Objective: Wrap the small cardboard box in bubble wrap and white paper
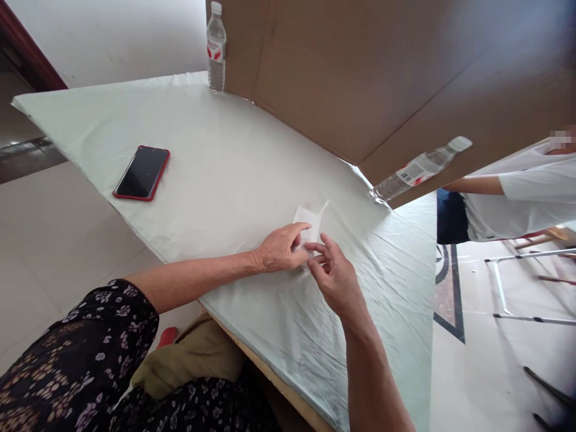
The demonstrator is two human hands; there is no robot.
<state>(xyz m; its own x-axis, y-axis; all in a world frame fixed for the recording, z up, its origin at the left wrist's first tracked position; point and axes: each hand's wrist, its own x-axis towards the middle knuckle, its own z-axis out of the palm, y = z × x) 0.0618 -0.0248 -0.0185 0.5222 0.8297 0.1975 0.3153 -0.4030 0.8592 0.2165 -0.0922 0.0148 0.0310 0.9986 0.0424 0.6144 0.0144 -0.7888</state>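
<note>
A small piece of thin white paper [308, 216] lies on the pale green tablecloth, partly covered by my hands and slightly blurred. My left hand [284, 247] reaches across it from the left, its forefinger stretched over the paper and its thumb at the lower edge, holding it. From the lower right comes my right hand [333, 271]. Its fingers are bent and apart, with their tips by the paper's lower right edge. Just beyond the paper is a narrow white strip [324, 206]; whether it joins the paper I cannot tell.
A red-cased phone [141, 173] lies at the left on the tablecloth [234, 156]. A tall brown cardboard panel [315, 78] stands behind, with an upright water bottle [216, 51] and another bottle [416, 171] along it. A person in a white shirt [526, 192] is at the right.
</note>
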